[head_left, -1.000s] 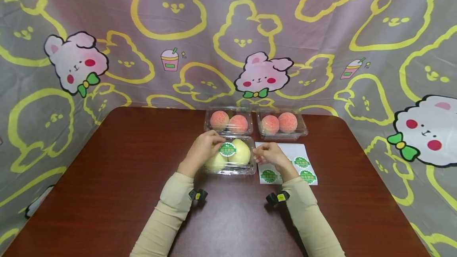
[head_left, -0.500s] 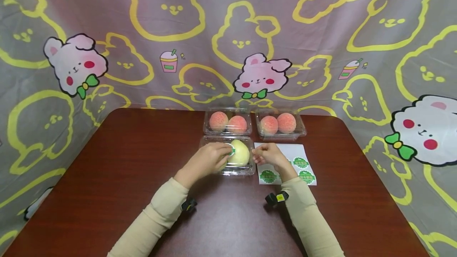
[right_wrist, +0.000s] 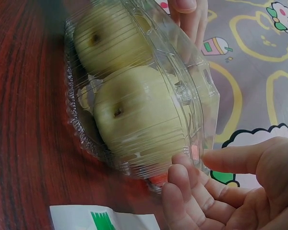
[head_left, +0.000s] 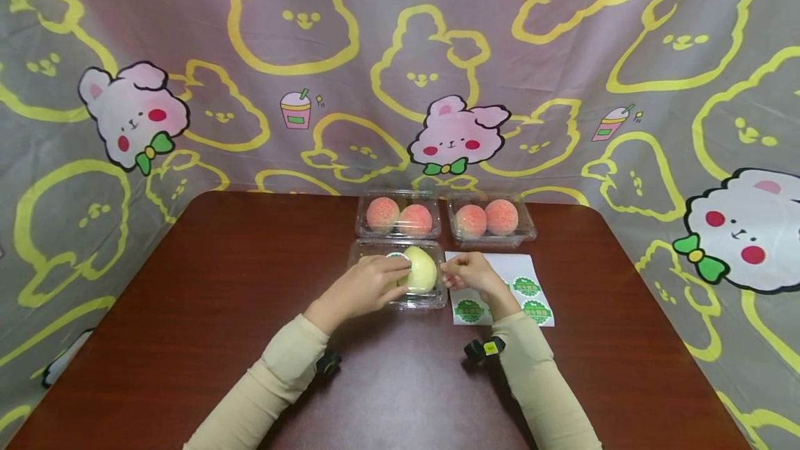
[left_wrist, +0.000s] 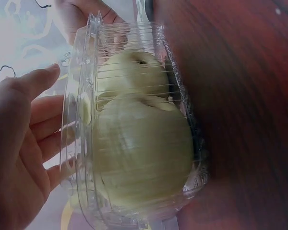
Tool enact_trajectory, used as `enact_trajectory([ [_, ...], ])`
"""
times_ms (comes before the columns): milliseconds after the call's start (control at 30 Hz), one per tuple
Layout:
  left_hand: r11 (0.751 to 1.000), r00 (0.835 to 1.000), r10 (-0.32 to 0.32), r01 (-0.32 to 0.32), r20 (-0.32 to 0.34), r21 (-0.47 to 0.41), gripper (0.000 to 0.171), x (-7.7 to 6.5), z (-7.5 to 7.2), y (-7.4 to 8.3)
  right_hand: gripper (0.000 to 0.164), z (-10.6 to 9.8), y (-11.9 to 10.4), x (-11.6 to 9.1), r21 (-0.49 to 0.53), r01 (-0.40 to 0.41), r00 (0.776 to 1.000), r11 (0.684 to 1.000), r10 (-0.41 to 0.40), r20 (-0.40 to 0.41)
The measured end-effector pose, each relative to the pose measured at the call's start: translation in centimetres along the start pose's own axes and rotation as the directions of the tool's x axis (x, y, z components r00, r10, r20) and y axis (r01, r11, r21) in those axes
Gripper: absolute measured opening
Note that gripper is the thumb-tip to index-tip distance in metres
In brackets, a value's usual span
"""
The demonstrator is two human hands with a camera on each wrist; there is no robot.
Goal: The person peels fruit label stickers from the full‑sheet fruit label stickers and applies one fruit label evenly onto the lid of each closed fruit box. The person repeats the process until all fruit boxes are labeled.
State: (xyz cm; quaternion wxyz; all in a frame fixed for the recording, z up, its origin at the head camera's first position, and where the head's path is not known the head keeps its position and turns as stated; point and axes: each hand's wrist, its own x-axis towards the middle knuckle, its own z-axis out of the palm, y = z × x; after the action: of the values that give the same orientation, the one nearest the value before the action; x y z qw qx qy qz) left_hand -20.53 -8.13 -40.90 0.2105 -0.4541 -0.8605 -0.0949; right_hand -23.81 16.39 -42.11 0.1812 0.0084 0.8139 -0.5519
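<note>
A clear plastic clamshell box (head_left: 431,297) holding two pale yellow-green fruits (right_wrist: 139,105) sits on the table in front of me. My left hand (head_left: 369,283) lies over the lid, fingers extended against its top. A round green-and-white sticker (head_left: 397,255) on the lid shows only partly past these fingers. In the left wrist view, the left hand (left_wrist: 24,139) has its thumb raised and its fingertips right at the lid. My right hand (head_left: 471,273) pinches the right edge of the box; in the right wrist view, thumb (right_wrist: 235,160) and fingers meet at its rim.
Behind stand two more clear boxes, the left one (head_left: 400,231) and the right one (head_left: 525,228), each with two pink peaches. A white sheet (head_left: 500,260) with green round stickers lies under the right hand. A patterned curtain (head_left: 350,89) closes off the table's back.
My left hand has moved right over the lid, from pinching the sticker to lying on it with extended fingers. The right hand has stayed at the box's edge.
</note>
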Motion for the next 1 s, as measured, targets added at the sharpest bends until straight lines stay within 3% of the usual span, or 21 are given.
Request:
enact_trajectory([
  [200,1.0,1.0,-0.026,0.026,-0.01,0.018,0.033,-0.2,0.1,-0.5,0.029,-0.1,0.0,0.1,0.008,0.002,1.0,1.0,-0.002,0.0],
  [467,0.991,0.991,-0.132,0.132,-0.01,-0.008,0.036,-0.7,-0.2,-0.7,0.029,0.0,0.2,0.1,0.01,0.01,1.0,1.0,-0.01,0.001],
  [633,0.993,0.994,-0.108,0.109,0.034,-0.034,0.034,-1.0,-0.1,-0.2,0.029,0.1,0.4,0.2,0.008,0.014,1.0,1.0,-0.014,0.0],
  [800,0.997,0.998,-0.059,0.059,0.018,-0.041,0.03,-1.3,-0.1,-0.2,0.029,0.1,0.3,0.2,0.012,0.015,1.0,1.0,-0.015,-0.001],
  [1000,0.992,0.993,-0.121,0.121,-0.001,-0.032,0.032,-1.7,-0.1,-0.5,0.029,0.1,0.3,0.2,0.019,0.018,1.0,1.0,-0.018,0.002],
])
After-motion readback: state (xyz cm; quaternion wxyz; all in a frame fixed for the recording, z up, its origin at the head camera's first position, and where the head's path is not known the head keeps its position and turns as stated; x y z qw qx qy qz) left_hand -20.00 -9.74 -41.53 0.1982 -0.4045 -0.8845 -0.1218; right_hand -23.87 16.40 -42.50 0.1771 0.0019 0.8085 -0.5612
